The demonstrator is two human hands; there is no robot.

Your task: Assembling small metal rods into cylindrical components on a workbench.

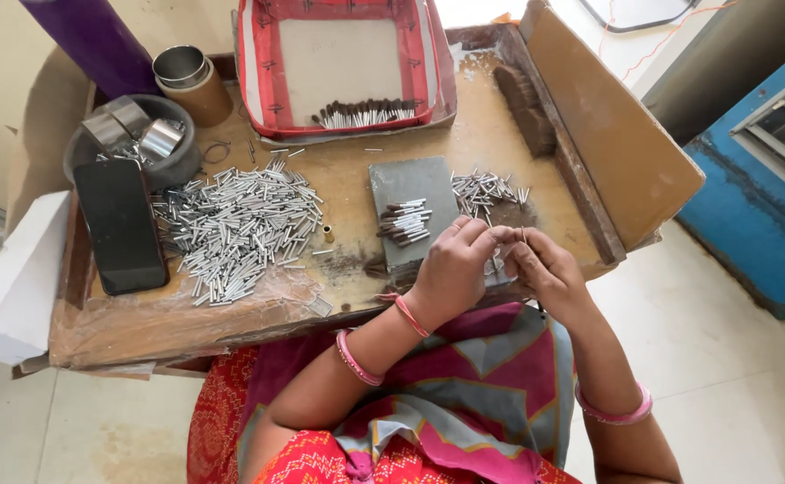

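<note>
My left hand (453,269) and my right hand (545,273) meet at the front edge of a grey slab (410,184). Their fingers pinch a thin dark pin with a small silver tube (505,244) between them; which hand grips which part is hard to tell. A short row of finished dark-tipped tubes (405,221) lies on the slab just behind my left hand. A small heap of silver tubes (486,190) lies right of the slab, close to my right hand.
A large pile of silver tubes (235,224) covers the left of the wooden tray table (356,170). A black phone (121,224), a grey bowl of metal parts (132,143), a cardboard cylinder (197,85) and a red-rimmed tray holding dark-tipped tubes (343,63) stand around it.
</note>
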